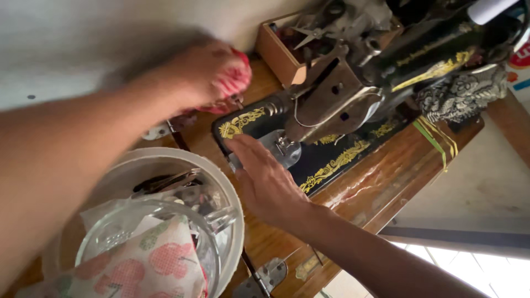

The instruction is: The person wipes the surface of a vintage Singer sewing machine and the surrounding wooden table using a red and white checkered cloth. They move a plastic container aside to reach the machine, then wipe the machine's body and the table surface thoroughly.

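Note:
A black sewing machine with gold ornament stands on a wooden table. My right hand lies flat on the machine's bed with its fingers spread. The fingertips are beside the metal needle plate and presser foot, and the hand holds nothing. My left hand is blurred and reaches past the machine's end at the upper middle. It is closed around a bunched red patterned cloth.
A small wooden box holds scissors and metal bits behind the machine. At lower left a white bowl holds a glass bowl, metal tools and a cloth with pink flowers. A black-and-white patterned cloth and green-yellow tape lie at right.

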